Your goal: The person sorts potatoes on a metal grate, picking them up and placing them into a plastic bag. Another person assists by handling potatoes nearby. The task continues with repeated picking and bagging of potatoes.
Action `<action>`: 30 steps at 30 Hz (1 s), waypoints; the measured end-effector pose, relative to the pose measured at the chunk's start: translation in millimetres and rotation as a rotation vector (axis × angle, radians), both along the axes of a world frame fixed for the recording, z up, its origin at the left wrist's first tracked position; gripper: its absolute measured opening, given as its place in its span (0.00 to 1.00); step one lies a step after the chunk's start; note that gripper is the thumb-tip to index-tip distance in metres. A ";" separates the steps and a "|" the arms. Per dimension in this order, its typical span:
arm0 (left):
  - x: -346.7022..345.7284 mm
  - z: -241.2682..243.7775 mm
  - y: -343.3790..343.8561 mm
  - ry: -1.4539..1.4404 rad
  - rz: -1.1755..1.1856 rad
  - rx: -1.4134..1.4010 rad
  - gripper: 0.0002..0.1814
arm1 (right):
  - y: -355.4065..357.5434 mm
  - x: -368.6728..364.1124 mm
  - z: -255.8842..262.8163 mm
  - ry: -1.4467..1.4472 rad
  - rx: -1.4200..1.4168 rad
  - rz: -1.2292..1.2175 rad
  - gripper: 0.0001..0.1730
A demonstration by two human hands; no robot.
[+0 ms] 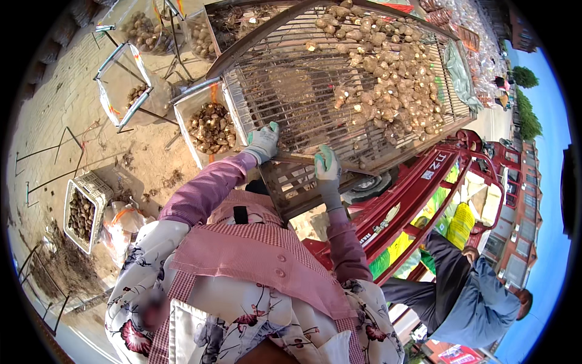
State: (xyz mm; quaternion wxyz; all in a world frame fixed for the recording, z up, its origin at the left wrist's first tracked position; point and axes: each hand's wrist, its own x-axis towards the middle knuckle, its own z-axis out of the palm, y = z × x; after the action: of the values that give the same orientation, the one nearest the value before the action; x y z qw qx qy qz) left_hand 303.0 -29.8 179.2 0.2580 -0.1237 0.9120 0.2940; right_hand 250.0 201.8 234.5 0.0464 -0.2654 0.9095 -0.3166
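My left hand [263, 142], in a grey and green work glove, is at the near left corner of a slatted metal sorting rack [277, 102]. Whether its fingers grip the corner cannot be made out. To its right my right hand [327, 166], gloved alike, is raised at the near rim with bent fingers apart and no object visible in it. Brown taro corms [391, 82] are heaped on the rack's far right half. Just left of my left hand, an open bag on a frame [188, 132] contains more corms [211, 129].
Left stand another framed bag [120, 84], a plastic crate of corms [88, 214] and bare metal stands [54, 150]. Right is a red cargo tricycle [409, 191], loaded with bags, with a seated person [473, 300] beside it. A green cloth [457, 75] drapes the rack's far end.
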 end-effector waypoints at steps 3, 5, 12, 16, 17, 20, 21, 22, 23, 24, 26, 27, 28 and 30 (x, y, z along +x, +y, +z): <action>-19.6 -2.6 3.8 0.117 -0.046 -0.037 0.50 | -1.6 -64.9 -5.0 0.034 0.053 0.054 0.26; -38.0 -6.5 -1.8 0.240 0.007 -0.084 0.48 | -11.2 -119.3 -0.5 0.177 0.224 0.092 0.31; -115.0 -58.9 -39.1 0.805 0.383 -0.275 0.49 | -63.6 -207.7 -65.9 0.112 0.281 -0.068 0.38; -133.3 -84.3 -49.7 0.914 0.489 -0.344 0.41 | -55.5 -193.7 -47.9 -0.028 0.062 0.330 0.36; -132.4 -88.6 -50.9 0.914 0.506 -0.361 0.40 | -40.5 -218.9 -32.7 0.033 0.005 0.407 0.37; -136.4 -90.5 -47.4 0.936 0.537 -0.364 0.39 | 18.7 -376.7 4.5 0.418 0.007 0.311 0.36; -139.9 -91.5 -45.0 0.932 0.541 -0.371 0.39 | 49.0 -438.2 4.3 0.469 -0.055 0.218 0.35; -151.4 -86.0 -40.1 0.948 0.516 -0.347 0.38 | 96.9 -497.6 -7.3 0.562 0.054 0.052 0.33; -165.1 -85.6 -34.9 0.972 0.484 -0.312 0.38 | 144.0 -539.5 -21.7 0.305 0.083 -0.197 0.31; -159.5 -86.2 -35.8 0.967 0.488 -0.329 0.38 | 127.9 -543.3 -41.4 0.218 0.197 -0.192 0.31; -147.7 -81.4 -40.5 0.948 0.498 -0.348 0.38 | 98.8 -538.9 -55.2 0.071 0.428 -0.188 0.32; -145.5 -81.6 -39.2 0.926 0.505 -0.364 0.38 | 97.4 -533.6 -61.8 0.012 0.342 -0.133 0.35; -147.5 -81.8 -38.8 0.918 0.513 -0.375 0.38 | 95.4 -527.2 -63.8 -0.032 0.257 -0.083 0.38; -147.8 -80.6 -38.1 0.917 0.513 -0.398 0.37 | 82.8 -505.5 -59.1 -0.151 0.165 -0.083 0.42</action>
State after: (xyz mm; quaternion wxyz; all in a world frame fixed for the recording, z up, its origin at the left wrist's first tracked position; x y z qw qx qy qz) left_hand 155.2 -67.8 98.6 -0.2731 -0.2474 0.9093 0.1932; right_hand -255.5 284.7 175.4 0.1234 -0.1982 0.9365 -0.2615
